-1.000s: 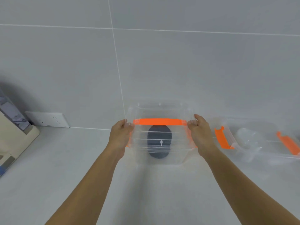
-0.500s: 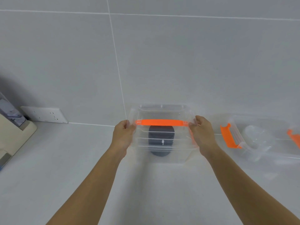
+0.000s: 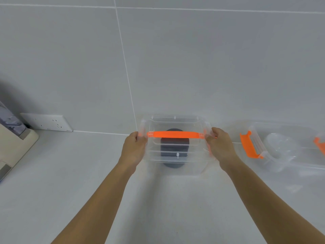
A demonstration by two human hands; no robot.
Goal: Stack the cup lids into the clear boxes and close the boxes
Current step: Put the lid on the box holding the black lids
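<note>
A clear plastic box with an orange carrying handle across its top stands on the white counter close to the tiled wall. A stack of dark cup lids shows through its walls. My left hand grips the box's left end and my right hand grips its right end, fingers curled over the rim where the side clips sit. A second clear box with orange side latches stands to the right, with clear cup lids inside it.
The grey tiled wall rises right behind the boxes. A white wall socket sits low on the wall at the left. A beige appliance occupies the counter's left edge. The white counter stretches toward me.
The view has shifted a little, so the boxes sit further right and higher in frame. Both hands keep their grip on the box's ends; the box looks slightly closer to the wall.
</note>
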